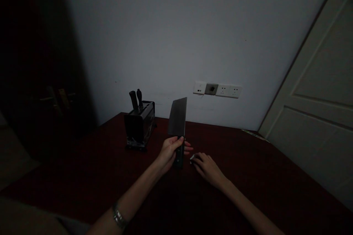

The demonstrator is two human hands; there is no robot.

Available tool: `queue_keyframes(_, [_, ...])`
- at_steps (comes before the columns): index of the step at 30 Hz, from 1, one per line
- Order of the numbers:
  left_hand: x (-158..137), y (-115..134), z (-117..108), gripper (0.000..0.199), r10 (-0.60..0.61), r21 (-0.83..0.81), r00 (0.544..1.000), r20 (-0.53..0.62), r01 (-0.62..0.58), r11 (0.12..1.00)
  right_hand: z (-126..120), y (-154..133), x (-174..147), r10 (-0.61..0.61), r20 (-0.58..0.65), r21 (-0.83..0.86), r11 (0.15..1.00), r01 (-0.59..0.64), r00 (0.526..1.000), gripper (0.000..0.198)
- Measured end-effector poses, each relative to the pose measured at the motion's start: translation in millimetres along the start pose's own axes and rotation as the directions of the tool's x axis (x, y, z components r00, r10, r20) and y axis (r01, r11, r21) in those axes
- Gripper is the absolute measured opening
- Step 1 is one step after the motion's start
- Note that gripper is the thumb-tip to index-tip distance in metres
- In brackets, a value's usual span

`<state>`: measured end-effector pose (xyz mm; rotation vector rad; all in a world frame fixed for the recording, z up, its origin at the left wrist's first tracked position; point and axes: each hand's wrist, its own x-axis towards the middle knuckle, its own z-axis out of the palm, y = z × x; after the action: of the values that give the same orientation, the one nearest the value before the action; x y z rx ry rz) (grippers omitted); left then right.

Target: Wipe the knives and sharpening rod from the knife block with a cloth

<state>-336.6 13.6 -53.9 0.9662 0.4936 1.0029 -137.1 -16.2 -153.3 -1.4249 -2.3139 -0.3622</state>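
Where the right hand point(209, 170) curls, a white item point(191, 159) is obscured.

Dim overall; wall point(154, 36) palest, greyish. Left side sinks to near-black. Table point(248, 161) dark, foreground detail lost. Door point(325, 80) slants, stretched toward right edge.

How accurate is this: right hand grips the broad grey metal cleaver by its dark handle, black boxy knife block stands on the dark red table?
One slip: the head view shows the left hand gripping the broad grey metal cleaver by its dark handle. The rest is right.
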Motion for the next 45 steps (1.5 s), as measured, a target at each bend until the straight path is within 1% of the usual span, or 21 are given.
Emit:
queue_keyframes(1, [-0.4, 4.5, 2.4, 0.026, -0.011, -0.039, 1.0, -0.011, 0.01, 0.999, -3.6, 0.5, 1.2, 0.03, 0.001, 0.018, 0.999, -0.03, 1.0, 0.023])
queue_keyframes(3, [-0.9, 14.3, 8.4, 0.019, -0.038, -0.122, 0.998, -0.052, 0.031, 0.992, -17.5, 0.5, 5.9, 0.105, -0.022, 0.063, 0.993, -0.103, 0.994, 0.035])
queue_keyframes(5, [-0.5, 24.3, 15.3, 0.013, -0.069, -0.207, 0.991, -0.111, 0.045, 0.977, -39.9, -3.7, 13.1, 0.171, -0.078, 0.122, 0.979, -0.161, 0.982, 0.05])
queue_keyframes(6, [0.2, 29.0, 18.3, 0.011, -0.082, -0.247, 0.986, -0.142, 0.045, 0.968, -53.6, -8.3, 17.0, 0.187, -0.116, 0.159, 0.973, -0.167, 0.976, 0.056])
queue_keyframes(8, [2.7, 36.2, 22.8, 0.009, -0.097, -0.318, 0.976, -0.193, 0.031, 0.948, -82.5, -23.0, 24.4, 0.168, -0.224, 0.23, 0.966, -0.116, 0.96, 0.059])
queue_keyframes(9, [4.5, 38.5, 24.0, 0.008, -0.097, -0.348, 0.974, -0.206, 0.019, 0.937, -96.0, -32.5, 27.7, 0.137, -0.284, 0.257, 0.964, -0.062, 0.949, 0.059])
queue_keyframes(10, [6.5, 39.9, 24.7, 0.008, -0.095, -0.374, 0.973, -0.208, 0.01, 0.927, -107.7, -42.7, 30.8, 0.091, -0.336, 0.259, 0.966, -0.001, 0.938, 0.059])
queue_keyframes(12, [10.4, 40.4, 25.3, 0.008, -0.096, -0.422, 0.977, -0.19, 0.007, 0.907, -122.9, -61.8, 36.8, -0.032, -0.386, 0.21, 0.97, 0.122, 0.922, 0.061])
queue_keyframes(14, [13.5, 38.7, 26.1, 0.01, -0.12, -0.462, 0.981, -0.155, 0.035, 0.886, -126.3, -75.3, 43.6, -0.116, -0.432, 0.13, 0.973, 0.189, 0.895, 0.061])
queue_keyframes(16, [15.3, 36.2, 28.1, 0.012, -0.144, -0.493, 0.981, -0.127, 0.063, 0.868, -121.0, -80.8, 51.0, -0.154, -0.48, 0.04, 0.98, 0.196, 0.863, 0.06])
queue_keyframes(20, [16.0, 32.3, 33.9, 0.018, -0.188, -0.521, 0.98, -0.064, 0.128, 0.844, -106.1, -73.8, 62.7, -0.224, -0.551, -0.099, 0.974, 0.203, 0.804, 0.053])
queue_keyframes(22, [15.8, 31.8, 36.9, 0.019, -0.202, -0.531, 0.979, -0.041, 0.15, 0.834, -103.6, -67.4, 65.7, -0.264, -0.582, -0.13, 0.964, 0.232, 0.769, 0.05])
queue_keyframes(24, [15.0, 32.3, 40.5, 0.018, -0.192, -0.544, 0.981, -0.036, 0.142, 0.827, -105.5, -62.1, 68.0, -0.305, -0.601, -0.142, 0.95, 0.277, 0.739, 0.05])
queue_keyframes(28, [11.9, 36.5, 52.0, 0.02, -0.163, -0.56, 0.984, -0.066, 0.099, 0.823, -118.6, -57.4, 75.8, -0.374, -0.617, -0.135, 0.917, 0.376, 0.692, 0.051])
queue_keyframes(31, [9.9, 42.3, 63.4, 0.029, -0.12, -0.607, 0.992, -0.035, 0.074, 0.791, -132.4, -58.2, 86.1, -0.409, -0.619, -0.139, 0.897, 0.419, 0.671, 0.052])
queue_keyframes(34, [10.1, 49.1, 72.6, 0.037, -0.075, -0.667, 0.997, 0.015, 0.066, 0.742, -145.5, -61.5, 97.1, -0.432, -0.612, -0.164, 0.889, 0.428, 0.663, 0.052])
queue_keyframes(36, [11.0, 53.1, 76.6, 0.043, -0.022, -0.686, 0.999, 0.049, 0.05, 0.726, -152.6, -64.6, 103.2, -0.442, -0.612, -0.172, 0.883, 0.436, 0.655, 0.053])
queue_keyframes(38, [10.8, 56.4, 79.9, 0.052, 0.061, -0.691, 0.992, 0.111, 0.033, 0.722, -158.0, -68.0, 108.0, -0.448, -0.614, -0.176, 0.88, 0.441, 0.649, 0.055])
queue_keyframes(41, [6.4, 60.2, 85.4, 0.067, 0.184, -0.681, 0.964, 0.194, -0.003, 0.732, -163.6, -72.4, 113.8, -0.443, -0.618, -0.185, 0.885, 0.428, 0.649, 0.056])
queue_keyframes(43, [0.8, 60.8, 88.9, 0.073, 0.217, -0.658, 0.956, 0.199, -0.034, 0.752, -166.2, -72.9, 117.5, -0.426, -0.631, -0.174, 0.892, 0.416, 0.649, 0.056])
queue_keyframes(45, [-5.4, 58.0, 90.8, 0.071, 0.228, -0.642, 0.957, 0.18, -0.061, 0.764, -168.6, -70.5, 121.2, -0.399, -0.643, -0.153, 0.903, 0.401, 0.653, 0.054])
